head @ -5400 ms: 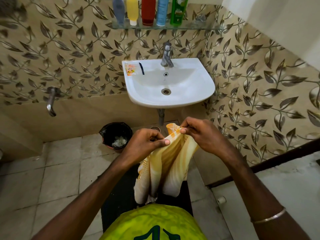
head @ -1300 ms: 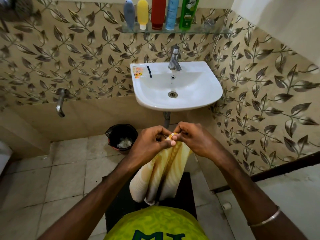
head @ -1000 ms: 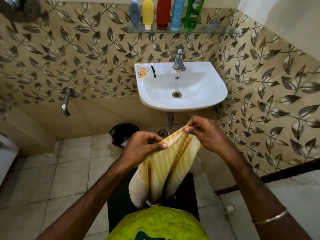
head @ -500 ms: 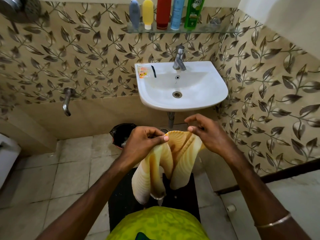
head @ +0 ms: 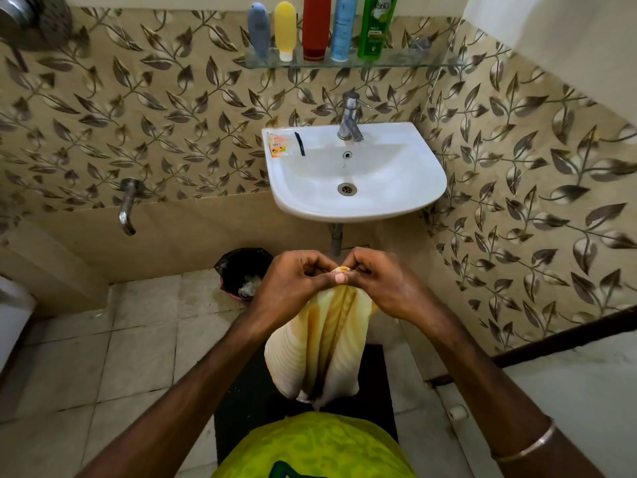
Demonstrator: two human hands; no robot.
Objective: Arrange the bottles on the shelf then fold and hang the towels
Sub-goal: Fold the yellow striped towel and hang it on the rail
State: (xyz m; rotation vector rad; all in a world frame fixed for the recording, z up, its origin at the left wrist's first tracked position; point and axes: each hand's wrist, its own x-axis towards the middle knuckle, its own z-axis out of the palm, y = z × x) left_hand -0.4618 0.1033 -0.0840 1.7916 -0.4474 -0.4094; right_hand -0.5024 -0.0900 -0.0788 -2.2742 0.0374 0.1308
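Both hands pinch towel top, left hand (head: 293,282) touching right hand (head: 377,282) | yellow striped towel (head: 319,346) hangs below | five bottles (head: 317,27) upright on glass shelf (head: 406,62) above sink (head: 424,174)

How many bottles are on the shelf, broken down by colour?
Grey bottle: 1
Yellow bottle: 1
Red bottle: 1
Blue bottle: 1
Green bottle: 1
Total: 5, all standing on the shelf.
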